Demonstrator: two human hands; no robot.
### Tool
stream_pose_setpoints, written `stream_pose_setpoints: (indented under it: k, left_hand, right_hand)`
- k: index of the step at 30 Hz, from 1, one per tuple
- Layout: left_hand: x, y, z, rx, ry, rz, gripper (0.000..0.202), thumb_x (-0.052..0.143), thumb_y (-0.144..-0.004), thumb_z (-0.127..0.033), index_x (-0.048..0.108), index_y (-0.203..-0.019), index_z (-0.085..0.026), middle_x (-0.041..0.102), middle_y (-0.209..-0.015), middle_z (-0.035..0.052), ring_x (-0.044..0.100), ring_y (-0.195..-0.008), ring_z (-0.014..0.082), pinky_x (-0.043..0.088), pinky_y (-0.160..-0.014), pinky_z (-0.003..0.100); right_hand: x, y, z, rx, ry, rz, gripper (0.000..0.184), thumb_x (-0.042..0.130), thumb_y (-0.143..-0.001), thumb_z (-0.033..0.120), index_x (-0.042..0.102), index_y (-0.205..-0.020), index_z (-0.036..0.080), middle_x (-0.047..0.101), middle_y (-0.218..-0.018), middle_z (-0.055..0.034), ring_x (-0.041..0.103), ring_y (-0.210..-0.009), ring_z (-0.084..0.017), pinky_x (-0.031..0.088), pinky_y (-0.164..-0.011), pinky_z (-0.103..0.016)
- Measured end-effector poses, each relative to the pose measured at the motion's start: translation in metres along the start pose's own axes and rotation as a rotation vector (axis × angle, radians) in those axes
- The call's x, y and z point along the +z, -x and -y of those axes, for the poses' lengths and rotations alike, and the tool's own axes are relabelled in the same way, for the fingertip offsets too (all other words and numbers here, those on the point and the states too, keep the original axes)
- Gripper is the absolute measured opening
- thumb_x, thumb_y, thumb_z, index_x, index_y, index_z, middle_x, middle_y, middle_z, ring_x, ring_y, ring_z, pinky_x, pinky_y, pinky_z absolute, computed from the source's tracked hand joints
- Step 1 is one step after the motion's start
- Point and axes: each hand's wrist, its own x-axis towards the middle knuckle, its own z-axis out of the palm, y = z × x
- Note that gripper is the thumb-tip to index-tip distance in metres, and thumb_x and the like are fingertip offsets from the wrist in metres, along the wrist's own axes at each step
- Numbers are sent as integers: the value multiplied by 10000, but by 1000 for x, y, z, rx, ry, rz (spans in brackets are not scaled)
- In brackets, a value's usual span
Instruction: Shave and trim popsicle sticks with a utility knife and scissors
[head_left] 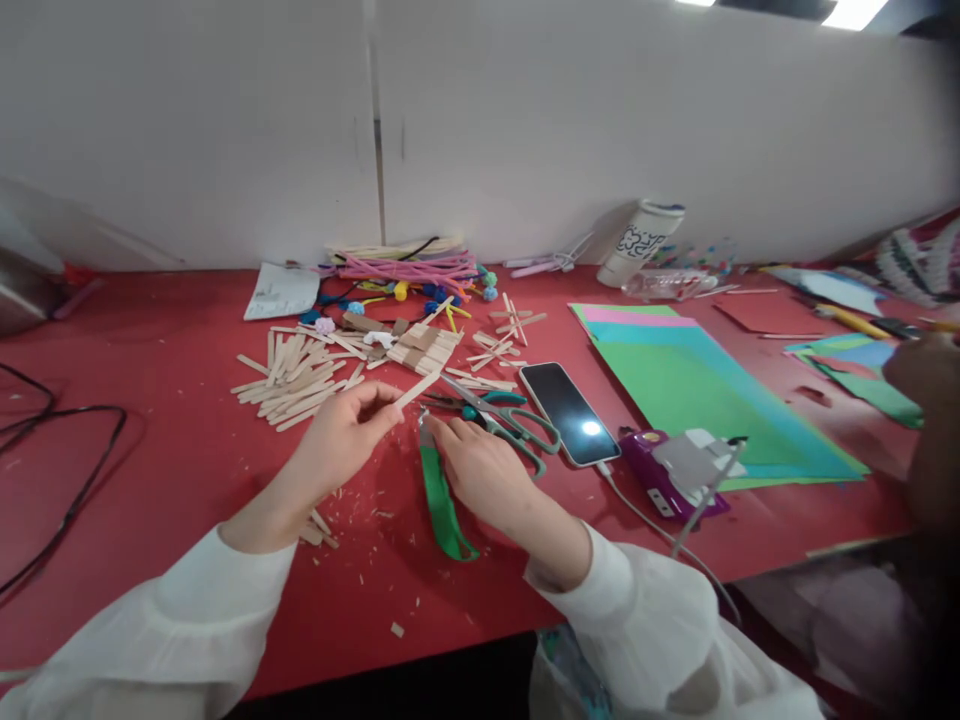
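Between thumb and fingers, my left hand pinches one end of a wooden craft stick, which points up and to the right. My right hand is closed near the metal tip of a green-handled tool; its exact kind is unclear. The handle hangs toward me over the table. Just beyond my right fingers lie grey-handled scissors and a teal-and-black tool. A loose pile of craft sticks spreads behind my left hand, beside a flat panel of joined sticks.
Wood chips litter the red table. To the right are a phone, a purple power strip with a cable, and coloured paper sheets. Pink pipe cleaners and a tumbler stand farther back. Another person's hand is at far right.
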Motion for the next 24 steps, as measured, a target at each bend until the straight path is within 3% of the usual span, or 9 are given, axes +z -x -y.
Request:
stream_pose_setpoints:
  k: [2,5,7,9,13,19,24]
  left_hand:
    - [-10,-5,-2,8,-24,-6,124,652,-670,-318,651,-717,-203,598,-645,-35,506,-607,125,397,-589,227]
    - [-13,-9,-1,-3,-32,14,129,660,-674,-329,636,-670,-203,545,-572,-49,461,-542,120,364,-536,222]
    - [-6,-7,2,-15,-16,50,147,655,-681,-345,644,-670,-199,560,-580,-40,477,-549,127,377,-549,230]
    - [4,-2,5,-26,16,89,148,648,-689,-339,647,-665,-194,603,-624,-19,522,-603,140,410,-595,241]
    - [19,4,10,-54,104,123,145,647,-689,-336,634,-680,-192,588,-605,-24,505,-581,125,400,-571,226]
    - [19,8,17,-136,263,140,290,651,-701,-459,557,-684,-186,496,-504,-56,350,-434,72,269,-431,184]
    - [16,9,24,-223,383,97,367,655,-706,-500,459,-640,-197,277,-468,-119,182,-400,45,161,-383,162]
  right_hand:
    - [3,-2,-8,30,-213,-115,386,461,-909,111,525,-1289,139,676,-1061,-118,660,-910,-203,534,-752,-299]
    - [9,-9,-17,99,-890,-340,328,525,-890,254,549,-1201,152,678,-898,-57,637,-739,-156,517,-659,-274]
    - [13,-14,-18,127,-1300,-362,313,598,-824,305,569,-1107,176,642,-770,1,596,-655,-132,490,-612,-258]
    - [15,-17,-16,142,-1499,-296,242,647,-763,326,603,-948,177,599,-671,35,555,-592,-113,460,-574,-241]
    - [12,-20,-10,180,-1572,-195,168,651,-712,322,606,-707,160,574,-593,40,495,-511,-82,421,-522,-221]
    - [2,-30,-2,197,-1601,-123,167,640,-669,303,562,-607,169,517,-513,63,458,-463,-64,387,-483,-201]
    - [2,-30,0,187,-1554,-147,252,672,-701,384,556,-616,177,516,-518,66,448,-447,-62,384,-467,-200]
